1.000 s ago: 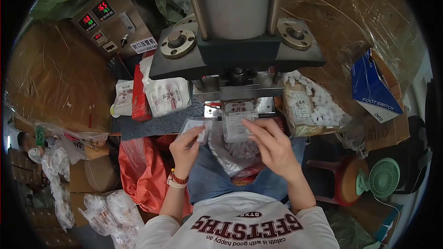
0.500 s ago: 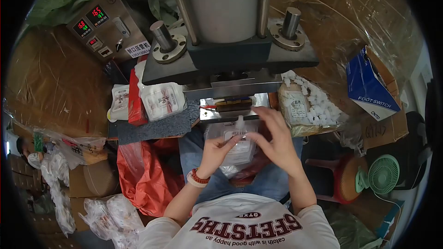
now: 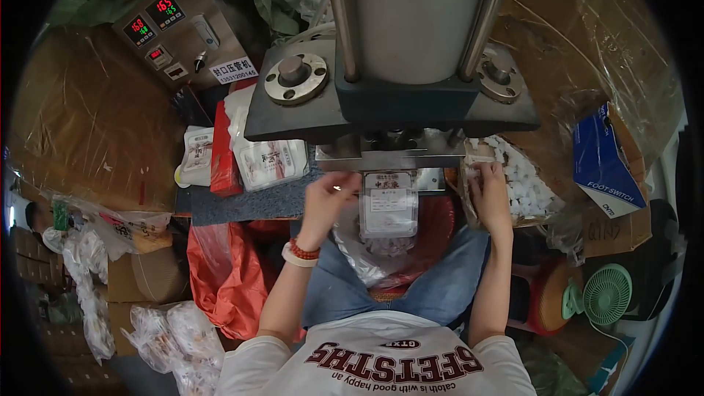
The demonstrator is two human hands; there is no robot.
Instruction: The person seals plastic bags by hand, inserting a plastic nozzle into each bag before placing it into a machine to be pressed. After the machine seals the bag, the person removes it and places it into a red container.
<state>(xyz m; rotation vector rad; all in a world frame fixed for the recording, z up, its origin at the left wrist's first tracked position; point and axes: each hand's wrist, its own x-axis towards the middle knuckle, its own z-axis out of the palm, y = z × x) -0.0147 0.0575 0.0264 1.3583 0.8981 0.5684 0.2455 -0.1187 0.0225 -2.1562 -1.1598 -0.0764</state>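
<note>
A clear plastic pouch (image 3: pixel 389 213) with a printed white label hangs below the jaws of the press (image 3: pixel 411 152), its upper edge at the metal. My left hand (image 3: pixel 326 205) is just beside the pouch's left edge, fingers loosely bent and apart, with nothing visible in them. To the right, my right hand (image 3: pixel 491 194) reaches over the near edge of a pile of small white plastic spouts (image 3: pixel 524 183). Its thumb and fingers are apart and point down at the pile; the fingertips are partly hidden. The press head is lowered over the pouch's top.
A control box (image 3: pixel 187 26) with lit displays stands at the back left. Printed pouches (image 3: pixel 271 165) lie on a grey mat (image 3: pixel 253 204) beside a red box (image 3: pixel 224 150). At right are a blue foot-switch box (image 3: pixel 605 165) and a green fan (image 3: pixel 607 293).
Both hands have parted from the pouch: the left moved left, the right moved right to the spouts. The press head has come down, and the view has shifted.
</note>
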